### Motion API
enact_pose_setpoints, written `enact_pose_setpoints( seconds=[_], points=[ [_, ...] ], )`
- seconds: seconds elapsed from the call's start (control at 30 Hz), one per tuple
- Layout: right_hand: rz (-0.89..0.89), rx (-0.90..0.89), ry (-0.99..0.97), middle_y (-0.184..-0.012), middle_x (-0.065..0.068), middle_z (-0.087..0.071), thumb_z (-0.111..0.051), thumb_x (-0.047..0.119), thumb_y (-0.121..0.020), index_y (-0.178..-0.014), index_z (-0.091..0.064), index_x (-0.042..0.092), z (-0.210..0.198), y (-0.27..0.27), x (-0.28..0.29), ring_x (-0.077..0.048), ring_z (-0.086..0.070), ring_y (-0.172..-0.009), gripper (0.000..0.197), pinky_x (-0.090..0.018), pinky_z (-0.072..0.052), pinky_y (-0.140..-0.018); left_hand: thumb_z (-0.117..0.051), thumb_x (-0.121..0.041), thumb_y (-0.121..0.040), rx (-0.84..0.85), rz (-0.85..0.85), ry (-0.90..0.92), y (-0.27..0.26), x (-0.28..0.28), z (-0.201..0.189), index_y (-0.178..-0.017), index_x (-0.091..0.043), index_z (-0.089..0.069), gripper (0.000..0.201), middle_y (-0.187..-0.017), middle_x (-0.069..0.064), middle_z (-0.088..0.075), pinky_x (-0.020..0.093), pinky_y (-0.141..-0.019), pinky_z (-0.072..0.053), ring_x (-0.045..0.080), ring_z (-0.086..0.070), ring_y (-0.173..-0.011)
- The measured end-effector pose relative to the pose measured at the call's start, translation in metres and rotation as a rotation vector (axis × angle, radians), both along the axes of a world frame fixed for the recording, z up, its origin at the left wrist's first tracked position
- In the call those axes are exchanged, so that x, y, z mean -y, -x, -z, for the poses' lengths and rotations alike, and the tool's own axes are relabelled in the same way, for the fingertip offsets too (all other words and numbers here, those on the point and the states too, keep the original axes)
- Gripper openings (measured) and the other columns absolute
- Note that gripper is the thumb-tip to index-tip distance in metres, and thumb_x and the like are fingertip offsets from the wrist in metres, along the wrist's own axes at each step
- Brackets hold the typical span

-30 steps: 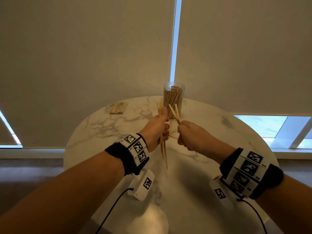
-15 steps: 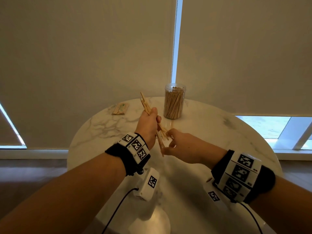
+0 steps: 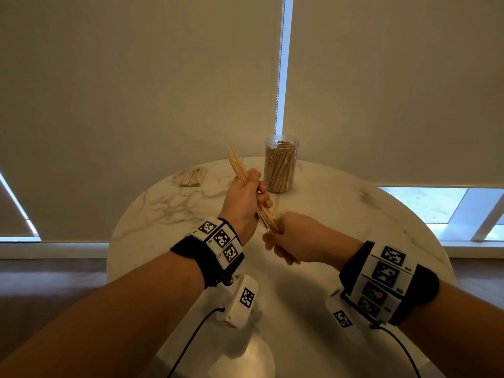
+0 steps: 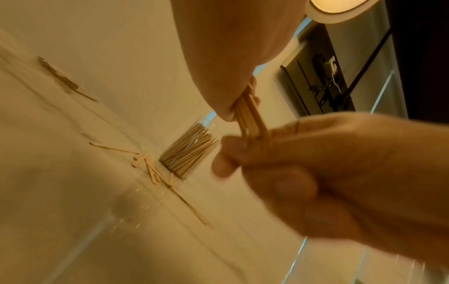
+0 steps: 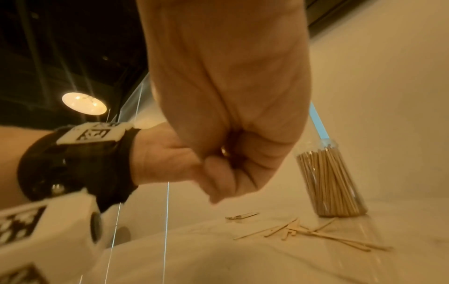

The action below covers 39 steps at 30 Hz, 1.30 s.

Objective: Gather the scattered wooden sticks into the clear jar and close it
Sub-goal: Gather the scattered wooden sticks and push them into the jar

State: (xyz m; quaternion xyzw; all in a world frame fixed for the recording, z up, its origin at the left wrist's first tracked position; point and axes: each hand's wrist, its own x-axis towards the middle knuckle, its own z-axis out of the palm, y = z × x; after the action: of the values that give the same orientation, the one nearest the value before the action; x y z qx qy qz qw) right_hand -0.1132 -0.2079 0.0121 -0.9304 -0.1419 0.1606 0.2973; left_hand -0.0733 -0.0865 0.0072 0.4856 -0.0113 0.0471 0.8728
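A clear jar (image 3: 281,165) packed with upright wooden sticks stands open-topped at the far side of the round marble table (image 3: 354,214). My left hand (image 3: 259,192) grips a bundle of sticks (image 3: 236,165) that leans up and to the left, just in front of the jar. My right hand (image 3: 272,241) curls round the bundle's lower end (image 4: 252,123), touching the left hand. Several loose sticks (image 5: 303,232) lie on the table near the jar's base (image 4: 188,151). In the head view the hands hide most of these.
A flat packet of sticks (image 3: 193,175) lies at the far left of the table, away from the jar. Window blinds (image 3: 136,91) hang close behind the table. The table's near half is bare marble under my forearms.
The right hand passed its few sticks into the left hand's bundle and now holds the bundle's lower end. The bundle swung from upright to leaning left.
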Motion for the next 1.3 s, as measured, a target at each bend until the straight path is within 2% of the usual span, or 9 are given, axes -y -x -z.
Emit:
enact_pose_setpoints(
  seconds=[0.13,0.2,0.37,0.47,0.6,0.77,0.93,1.1,1.3],
  points=[
    [-0.127,0.069,0.061,-0.074,0.003,-0.068,-0.063,0.028,-0.093,-0.098,-0.067,0.015,-0.009,-0.003,0.0,-0.007,-0.058,-0.057,0.014,-0.027,-0.052,-0.066,-0.043,-0.029,-0.107,-0.041,0.075,-0.105,0.003,-0.001,0.007,-0.092,-0.014,-0.05,0.022,-0.059,-0.005,-0.042,0.023,-0.05,-0.04,0.007,-0.035,-0.047],
    [-0.131,-0.03,0.191,-0.099,-0.003,-0.073,-0.068,0.037,-0.09,-0.134,-0.054,0.015,-0.013,-0.008,0.007,-0.015,-0.066,-0.08,0.051,-0.032,-0.056,-0.081,-0.046,-0.04,-0.104,-0.03,0.083,-0.237,0.003,-0.007,0.005,-0.087,-0.017,-0.049,0.029,-0.058,-0.006,-0.04,0.021,-0.045,-0.035,0.006,-0.033,-0.046],
    [0.206,0.381,-0.319,-0.112,0.001,-0.065,-0.04,0.045,-0.104,-0.116,-0.06,0.024,-0.055,-0.02,0.026,-0.014,-0.06,-0.098,0.031,-0.029,-0.046,-0.084,-0.052,-0.058,-0.096,0.09,0.238,-0.848,0.017,-0.019,0.007,-0.08,-0.019,-0.048,0.042,-0.059,-0.007,-0.043,0.022,-0.044,-0.033,0.008,-0.035,-0.045],
    [0.204,0.409,-0.357,-0.138,-0.001,-0.056,-0.026,0.049,-0.106,-0.137,-0.054,0.02,-0.066,-0.027,0.028,-0.017,-0.051,-0.126,0.051,-0.029,-0.037,-0.096,-0.058,-0.048,-0.096,0.2,0.269,-1.126,0.024,-0.014,0.005,-0.082,-0.013,-0.049,0.039,-0.065,-0.001,-0.049,0.024,-0.046,-0.036,0.009,-0.038,-0.046],
    [0.034,0.122,-0.088,-0.118,-0.009,-0.066,-0.024,0.049,-0.106,-0.12,-0.065,0.01,-0.047,-0.02,0.012,-0.022,-0.061,-0.107,0.058,-0.032,-0.043,-0.087,-0.057,-0.031,-0.099,0.331,0.2,-1.366,0.024,-0.002,-0.003,-0.096,-0.003,-0.067,0.029,-0.073,0.004,-0.06,0.031,-0.061,-0.043,0.011,-0.05,-0.058],
    [0.105,0.432,0.123,-0.09,-0.008,-0.067,-0.034,0.031,-0.104,-0.092,-0.066,0.007,-0.038,-0.025,0.018,-0.026,-0.061,-0.084,0.042,-0.033,-0.044,-0.067,-0.065,-0.035,-0.094,0.279,0.266,-1.598,0.024,-0.003,-0.002,-0.132,-0.012,-0.047,0.048,-0.098,-0.003,-0.062,0.029,-0.072,-0.045,0.015,-0.059,-0.082],
    [-0.115,0.617,0.492,-0.102,-0.013,-0.063,-0.041,0.024,-0.103,-0.12,-0.054,0.003,-0.029,-0.02,0.013,-0.025,-0.053,-0.077,0.029,-0.031,-0.037,-0.064,-0.074,-0.019,-0.085,0.156,0.387,-1.222,0.019,0.002,-0.001,-0.135,-0.019,-0.039,0.062,-0.077,0.002,-0.058,0.027,-0.052,-0.044,0.011,-0.049,-0.059],
    [-0.095,0.538,0.423,-0.069,0.003,-0.048,-0.038,0.028,-0.104,-0.087,-0.055,0.015,-0.02,-0.021,0.026,-0.023,-0.051,-0.073,0.027,-0.033,-0.04,-0.066,-0.071,0.001,-0.085,0.129,0.622,-0.924,0.021,-0.004,-0.01,-0.11,-0.023,-0.056,0.038,-0.081,0.009,-0.06,0.029,-0.053,-0.044,0.014,-0.048,-0.055],
    [0.115,0.694,0.506,-0.084,-0.009,-0.056,-0.036,0.023,-0.103,-0.108,-0.055,0.009,-0.028,-0.036,0.056,-0.029,-0.058,-0.075,0.023,-0.032,-0.04,-0.056,-0.052,-0.054,-0.097,-0.207,0.619,-0.843,0.012,-0.028,-0.012,-0.119,-0.016,-0.056,0.044,-0.097,0.015,-0.074,0.037,-0.075,-0.057,0.027,-0.071,-0.08]
  ],
)
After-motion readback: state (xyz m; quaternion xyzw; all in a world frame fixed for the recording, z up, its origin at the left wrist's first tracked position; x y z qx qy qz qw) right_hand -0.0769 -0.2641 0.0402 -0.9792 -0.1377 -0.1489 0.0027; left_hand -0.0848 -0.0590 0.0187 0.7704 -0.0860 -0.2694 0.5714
